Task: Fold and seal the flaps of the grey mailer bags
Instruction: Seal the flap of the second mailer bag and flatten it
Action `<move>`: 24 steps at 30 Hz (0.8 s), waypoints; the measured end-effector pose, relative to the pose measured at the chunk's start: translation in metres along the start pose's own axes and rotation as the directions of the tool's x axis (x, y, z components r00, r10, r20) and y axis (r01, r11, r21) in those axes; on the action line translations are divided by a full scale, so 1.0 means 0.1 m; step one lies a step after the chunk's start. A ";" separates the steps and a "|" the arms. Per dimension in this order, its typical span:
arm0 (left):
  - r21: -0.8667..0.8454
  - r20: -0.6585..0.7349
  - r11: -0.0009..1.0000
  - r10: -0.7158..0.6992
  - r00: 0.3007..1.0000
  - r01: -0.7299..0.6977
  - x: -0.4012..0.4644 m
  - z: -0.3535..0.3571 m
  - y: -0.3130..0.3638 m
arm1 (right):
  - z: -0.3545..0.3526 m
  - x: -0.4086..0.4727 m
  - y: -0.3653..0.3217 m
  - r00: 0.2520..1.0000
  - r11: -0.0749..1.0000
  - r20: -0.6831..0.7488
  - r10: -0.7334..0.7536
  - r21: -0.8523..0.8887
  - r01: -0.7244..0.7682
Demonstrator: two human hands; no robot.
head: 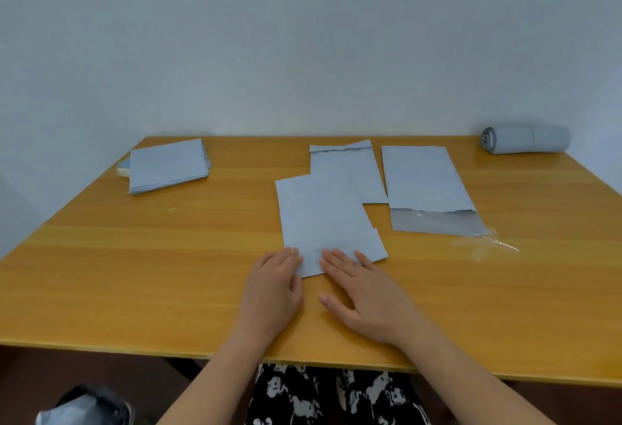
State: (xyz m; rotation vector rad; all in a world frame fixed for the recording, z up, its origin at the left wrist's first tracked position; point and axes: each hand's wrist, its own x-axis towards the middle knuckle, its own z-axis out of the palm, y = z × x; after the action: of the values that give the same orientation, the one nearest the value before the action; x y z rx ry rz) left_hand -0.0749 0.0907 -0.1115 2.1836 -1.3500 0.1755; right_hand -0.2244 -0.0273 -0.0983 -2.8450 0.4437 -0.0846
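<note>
From the head view, the left hand [274,285] and right hand [365,293] lie flat with fingers straight, pressing the folded near end of a grey mailer bag [324,219] near the desk [134,273] front edge, with the bag stack [166,165] toward the far left corner.

Orange wood-grain tabletop [134,266] against a pale wall [303,37], black-and-white patterned garment [336,397] below its near edge
</note>
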 end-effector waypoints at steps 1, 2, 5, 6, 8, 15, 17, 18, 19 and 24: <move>-0.051 0.006 0.998 -0.022 1.000 0.022 0.01 0.01 0.03 | 0.00 0.00 0.00 1.000 1.000 -0.005 -0.013 0.004 0.013; -0.100 0.023 0.994 -0.043 0.999 0.046 0.02 0.02 0.05 | 0.01 0.00 0.00 1.000 1.000 -0.007 -0.021 0.009 0.021; -0.153 0.077 0.985 -0.064 0.995 0.075 0.02 0.07 0.06 | 0.03 0.01 0.02 1.000 1.000 -0.002 -0.018 0.025 0.018; -0.157 0.087 0.984 -0.075 0.993 0.088 0.03 0.08 0.05 | 0.03 0.01 0.02 1.000 0.999 -0.004 -0.013 0.033 0.013; -0.143 0.093 0.985 -0.084 0.992 0.097 0.04 0.07 0.03 | 0.02 0.03 0.02 1.000 0.998 -0.008 -0.005 0.059 0.005; 0.010 0.022 0.998 -0.057 0.998 0.057 0.03 0.08 0.05 | -0.10 0.02 0.10 0.993 0.990 -0.072 0.097 0.108 -0.089; 0.027 -0.005 0.997 -0.068 0.998 0.068 0.01 0.09 0.07 | -0.06 0.00 0.09 0.989 0.990 -0.089 0.117 0.090 -0.109; 0.032 -0.007 0.997 -0.065 0.998 0.065 0.01 0.09 0.08 | -0.04 -0.01 0.07 0.988 0.991 -0.099 0.116 0.078 -0.108; 0.047 -0.012 0.998 -0.046 0.999 0.046 0.01 0.08 0.09 | -0.03 -0.01 0.05 0.989 0.992 -0.098 0.114 0.069 -0.108; -0.033 0.106 0.995 0.097 0.990 -0.094 0.09 0.09 0.11 | -0.01 0.02 0.06 0.994 0.995 -0.085 0.070 0.083 -0.063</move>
State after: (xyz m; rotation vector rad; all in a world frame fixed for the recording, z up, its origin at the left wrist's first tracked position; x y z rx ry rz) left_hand -0.0820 0.0754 -0.1112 2.1334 -1.5090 0.0754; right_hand -0.2238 -0.0334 -0.0988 -2.7529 0.5410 -0.2107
